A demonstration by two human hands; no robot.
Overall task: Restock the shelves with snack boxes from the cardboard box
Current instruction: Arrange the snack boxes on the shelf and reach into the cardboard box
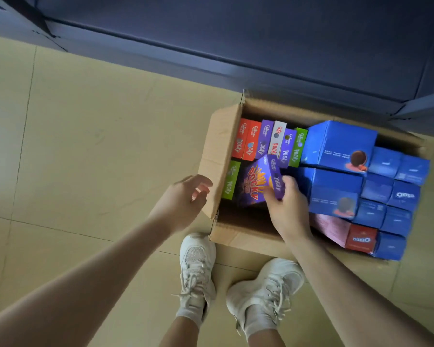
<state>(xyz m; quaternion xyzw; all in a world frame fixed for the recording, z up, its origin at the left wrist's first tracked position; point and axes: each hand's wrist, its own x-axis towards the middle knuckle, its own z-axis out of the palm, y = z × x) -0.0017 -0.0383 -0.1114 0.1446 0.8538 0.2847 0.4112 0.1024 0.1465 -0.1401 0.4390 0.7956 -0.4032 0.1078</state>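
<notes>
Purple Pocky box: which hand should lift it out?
Probably the right hand: it already grips the tilted purple Pocky box inside the cardboard box. The left hand holds nothing, beside the flap.

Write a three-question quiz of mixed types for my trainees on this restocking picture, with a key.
1. True or false: the right hand grips a green Pocky box.
2. Which hand holds nothing? A) left hand B) right hand
3. Fill in: the blue boxes on the right side of the cardboard box are branded ____.

Key: 1 false, it grips the purple Pocky box; 2 A; 3 Oreo.
</notes>
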